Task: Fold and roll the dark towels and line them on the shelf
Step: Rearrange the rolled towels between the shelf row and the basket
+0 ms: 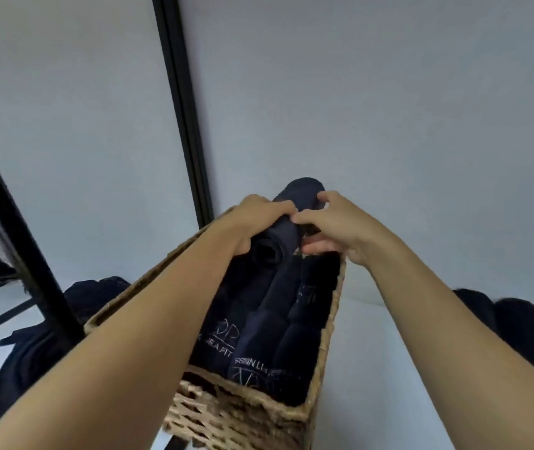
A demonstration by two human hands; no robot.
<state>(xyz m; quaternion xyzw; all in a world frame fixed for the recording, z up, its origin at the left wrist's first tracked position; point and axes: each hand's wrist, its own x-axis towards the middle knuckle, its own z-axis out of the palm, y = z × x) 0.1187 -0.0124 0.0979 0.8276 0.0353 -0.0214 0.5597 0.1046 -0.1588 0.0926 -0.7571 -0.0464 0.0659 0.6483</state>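
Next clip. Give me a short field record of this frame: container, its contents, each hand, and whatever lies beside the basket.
container: wicker basket, open top
contents: dark rolled towels lying side by side, pale lettering on some
left hand: grips a rolled towel at the basket's far end
right hand: fingers and thumb pinch the same roll from the other side
beside basket: dark cloth heaped on the left, more dark towels on the right
background: pale wall, black upright post

Navy towels [278, 323] with pale lettering, tan woven basket [242, 414], grey wall [372, 108].
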